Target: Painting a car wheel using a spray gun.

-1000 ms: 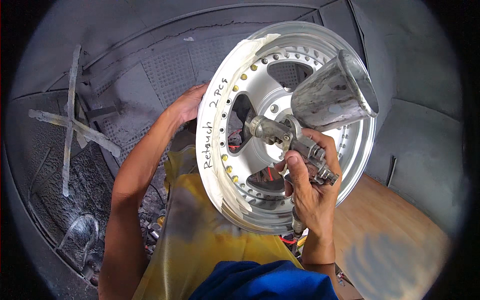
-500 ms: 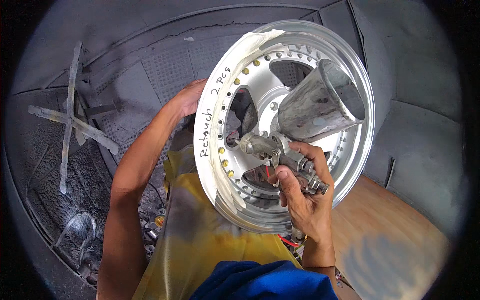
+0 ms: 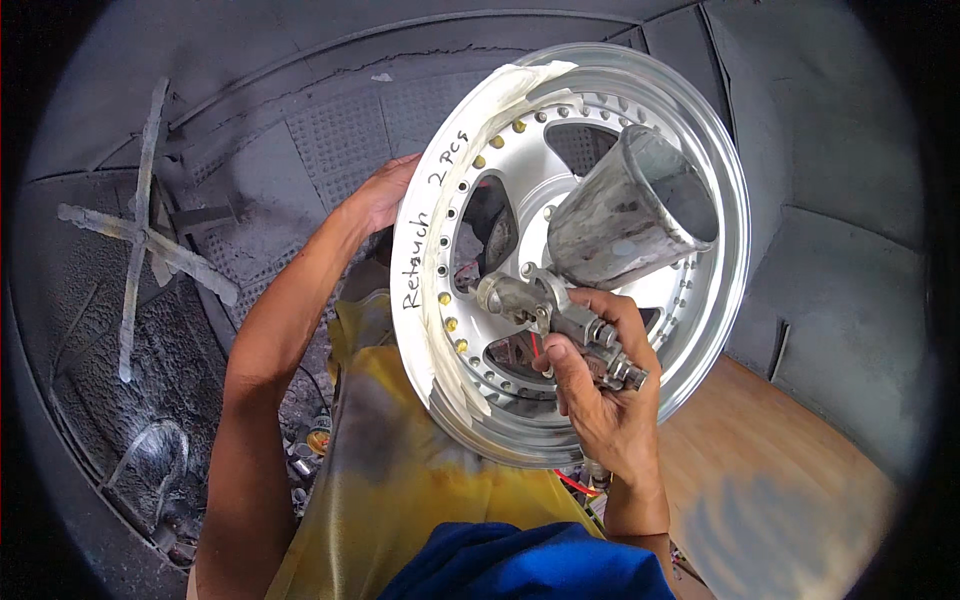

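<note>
A silver multi-piece wheel rim [image 3: 725, 200] with bolts, some yellow, fills the middle. White masking tape [image 3: 425, 250] with black handwriting covers its left lip. My left hand [image 3: 390, 195] is closed on the rim's upper left edge, fingertips hidden behind it. My right hand [image 3: 605, 405] grips a metal spray gun [image 3: 560, 320] with its thumb across the trigger area. The gun's paint-smudged cup [image 3: 620, 210] lies tilted over the wheel's face, with the nozzle pointing left toward the bolt ring.
A coated grey cross-shaped stand [image 3: 145, 235] is at the left. Grey booth walls and floor panels surround me, with a wooden board [image 3: 770, 430] at lower right. Small cans [image 3: 310, 450] and a red hose [image 3: 575, 483] show behind my paint-stained yellow clothing [image 3: 370, 470].
My right hand and the spray gun have moved leftward and slightly down across the wheel, the cup tipping a little. My left hand and the wheel have shifted only slightly.
</note>
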The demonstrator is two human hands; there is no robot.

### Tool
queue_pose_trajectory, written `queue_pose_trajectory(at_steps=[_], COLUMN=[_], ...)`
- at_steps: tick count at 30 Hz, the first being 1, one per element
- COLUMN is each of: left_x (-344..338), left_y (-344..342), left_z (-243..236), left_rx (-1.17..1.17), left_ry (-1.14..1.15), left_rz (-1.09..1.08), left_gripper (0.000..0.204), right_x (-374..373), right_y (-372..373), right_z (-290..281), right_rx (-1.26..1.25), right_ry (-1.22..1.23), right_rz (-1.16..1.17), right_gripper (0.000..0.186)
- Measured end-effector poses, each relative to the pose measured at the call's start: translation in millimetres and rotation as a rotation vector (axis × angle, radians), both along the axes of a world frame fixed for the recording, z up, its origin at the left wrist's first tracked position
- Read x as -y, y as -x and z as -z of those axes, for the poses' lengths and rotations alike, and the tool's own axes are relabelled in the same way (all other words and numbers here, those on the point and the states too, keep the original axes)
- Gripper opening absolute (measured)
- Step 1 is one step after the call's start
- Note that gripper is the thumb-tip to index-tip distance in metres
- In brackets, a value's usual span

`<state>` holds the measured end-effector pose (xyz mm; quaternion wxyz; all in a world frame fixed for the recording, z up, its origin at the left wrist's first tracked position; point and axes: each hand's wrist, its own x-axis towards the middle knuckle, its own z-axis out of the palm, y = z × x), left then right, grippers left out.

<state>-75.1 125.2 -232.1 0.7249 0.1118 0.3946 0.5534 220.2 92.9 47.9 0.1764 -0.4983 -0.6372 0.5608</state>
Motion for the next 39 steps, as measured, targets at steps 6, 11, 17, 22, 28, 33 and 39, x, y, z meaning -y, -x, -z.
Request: queue_pose_trajectory(at_steps=[6, 11, 17, 22, 28, 33, 39], left_x=[-1, 5, 17, 22, 21, 18, 29], left_y=[-8, -14, -13, -14, -14, -18, -25], left_z=[3, 10, 28, 26, 14, -8, -42], left_rx=[-0.057, -0.054, -0.045, -0.033, -0.032, -0.042, 0.044], left_ry=[0.003, -0.006, 0.010, 0.004, -0.025, -0.009, 0.124], left_rz=[-0.003, -0.022, -0.056, -0.077, -0.050, -0.064, -0.072], left_gripper=[0.037, 0.039, 0.038, 0.038, 0.037, 0.037, 0.038], right_x=[1, 1, 8, 16, 20, 16, 8], right_y=[-17, -22, -24, -29, -30, -27, -19], right_z=[6, 7, 9, 9, 5, 10, 11], right_rx=[-0.013, -0.030, 0.000, -0.009, -0.017, -0.028, -0.032], right_ry=[-0.027, -0.008, -0.031, -0.045, -0.042, -0.070, -0.142], right_rz=[-0.039, -0.007, -0.043, -0.110, -0.089, -0.065, -0.012], right_gripper=[0.038, 0.035, 0.036, 0.036, 0.036, 0.038, 0.038])
